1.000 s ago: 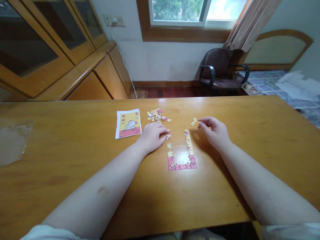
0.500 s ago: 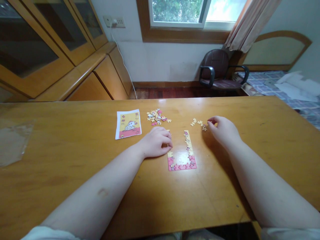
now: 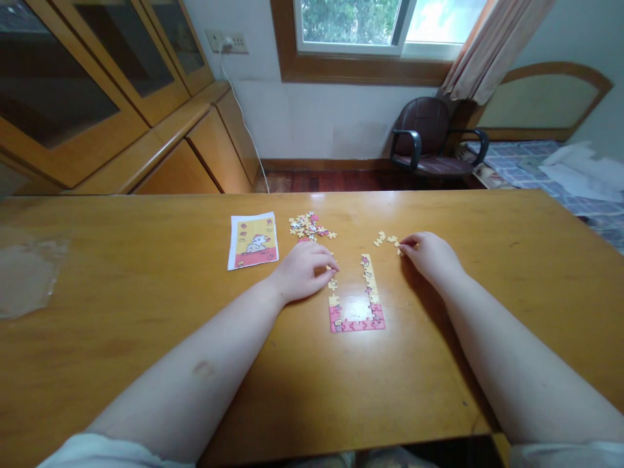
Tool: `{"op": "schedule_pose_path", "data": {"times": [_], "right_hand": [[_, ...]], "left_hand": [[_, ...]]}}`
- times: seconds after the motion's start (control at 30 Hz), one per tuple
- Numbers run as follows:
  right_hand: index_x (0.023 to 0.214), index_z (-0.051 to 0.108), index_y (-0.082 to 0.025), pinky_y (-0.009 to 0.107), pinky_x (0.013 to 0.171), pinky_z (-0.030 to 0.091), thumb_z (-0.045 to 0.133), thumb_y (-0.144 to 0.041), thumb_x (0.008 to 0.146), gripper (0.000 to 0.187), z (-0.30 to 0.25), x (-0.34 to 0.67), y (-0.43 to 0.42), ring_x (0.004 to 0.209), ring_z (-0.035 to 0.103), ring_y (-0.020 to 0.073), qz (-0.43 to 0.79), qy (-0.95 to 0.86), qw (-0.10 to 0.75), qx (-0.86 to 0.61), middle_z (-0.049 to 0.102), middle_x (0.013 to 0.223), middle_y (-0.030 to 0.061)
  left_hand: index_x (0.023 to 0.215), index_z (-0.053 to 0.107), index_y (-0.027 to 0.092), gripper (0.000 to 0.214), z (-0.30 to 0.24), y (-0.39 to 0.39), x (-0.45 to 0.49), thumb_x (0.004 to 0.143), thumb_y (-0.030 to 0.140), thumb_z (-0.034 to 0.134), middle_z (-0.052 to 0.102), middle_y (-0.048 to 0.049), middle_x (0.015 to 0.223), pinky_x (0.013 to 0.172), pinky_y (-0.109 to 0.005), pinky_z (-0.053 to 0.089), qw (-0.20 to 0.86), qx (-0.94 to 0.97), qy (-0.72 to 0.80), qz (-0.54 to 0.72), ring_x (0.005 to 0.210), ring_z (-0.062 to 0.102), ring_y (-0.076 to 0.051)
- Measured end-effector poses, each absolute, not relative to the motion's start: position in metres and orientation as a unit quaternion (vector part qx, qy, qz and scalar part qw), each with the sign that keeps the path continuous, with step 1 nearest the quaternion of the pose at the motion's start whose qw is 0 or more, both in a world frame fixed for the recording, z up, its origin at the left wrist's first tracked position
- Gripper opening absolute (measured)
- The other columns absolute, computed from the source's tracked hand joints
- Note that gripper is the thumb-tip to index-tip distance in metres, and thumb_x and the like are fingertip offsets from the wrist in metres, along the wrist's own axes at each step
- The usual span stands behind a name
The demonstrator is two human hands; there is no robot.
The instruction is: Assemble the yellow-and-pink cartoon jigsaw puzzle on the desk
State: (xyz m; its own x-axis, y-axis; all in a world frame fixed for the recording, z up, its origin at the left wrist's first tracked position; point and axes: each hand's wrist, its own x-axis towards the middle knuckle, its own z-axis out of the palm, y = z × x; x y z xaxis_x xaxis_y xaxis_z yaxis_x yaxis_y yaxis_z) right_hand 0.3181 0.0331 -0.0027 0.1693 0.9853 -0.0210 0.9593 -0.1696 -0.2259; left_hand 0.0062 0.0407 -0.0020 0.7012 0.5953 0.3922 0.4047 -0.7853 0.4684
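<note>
A partly joined jigsaw frame (image 3: 356,314), pink at the bottom and yellow up its sides, lies on the wooden table (image 3: 146,338). My left hand (image 3: 301,270) rests palm down at the frame's left strip, its fingers curled and its fingertips pinched at a small yellow piece (image 3: 333,268) there. My right hand (image 3: 431,258) lies to the right of the frame, fingers pinched on the end of a short row of joined yellow pieces (image 3: 389,240). A heap of loose pieces (image 3: 308,226) sits beyond my left hand.
A printed reference picture (image 3: 253,239) lies left of the loose pieces. A clear plastic bag (image 3: 25,276) rests at the table's far left. Wooden cabinets stand at the left, and a dark office chair (image 3: 425,140) beyond the table under the window.
My right hand moved right, then came back a little to the row of yellow pieces. My left hand slid down along the frame's left strip and back up slightly.
</note>
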Motion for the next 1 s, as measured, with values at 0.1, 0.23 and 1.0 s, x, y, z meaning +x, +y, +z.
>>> {"op": "schedule_pose_path", "data": {"times": [0.1, 0.23, 1.0], "right_hand": [[0.090, 0.073, -0.017, 0.030, 0.072, 0.043, 0.060, -0.030, 0.086, 0.019, -0.004, 0.321, 0.036, 0.083, 0.065, 0.0220, 0.119, -0.627, 0.083, -0.765, 0.074, 0.092, 0.0099], [0.083, 0.070, -0.016, 0.028, 0.065, 0.041, 0.061, -0.030, 0.086, 0.017, -0.003, 0.321, 0.037, 0.074, 0.063, 0.0196, 0.150, -0.631, 0.076, -0.757, 0.072, 0.083, 0.0093], [0.068, 0.060, -0.021, 0.027, 0.059, 0.040, 0.063, -0.026, 0.076, 0.010, 0.013, 0.310, 0.024, 0.061, 0.058, 0.0158, 0.204, -0.665, 0.116, -0.709, 0.068, 0.069, 0.0010]], "left_hand": [[0.085, 0.072, 0.020, 0.015, -0.004, 0.042, 0.006, 0.089, 0.022, 0.057, 0.072, -0.0032, 0.087, 0.083, -0.036, 0.045, 0.174, 0.903, 0.284, 0.273, 0.083, 0.063, -0.018], [0.085, 0.071, 0.020, 0.014, -0.003, 0.041, 0.007, 0.089, 0.022, 0.057, 0.072, -0.0033, 0.087, 0.082, -0.035, 0.047, 0.188, 0.897, 0.292, 0.273, 0.084, 0.064, -0.018], [0.086, 0.071, 0.020, 0.016, -0.004, 0.040, 0.008, 0.090, 0.023, 0.056, 0.072, -0.0039, 0.087, 0.083, -0.035, 0.048, 0.185, 0.899, 0.296, 0.264, 0.085, 0.065, -0.018]]}}
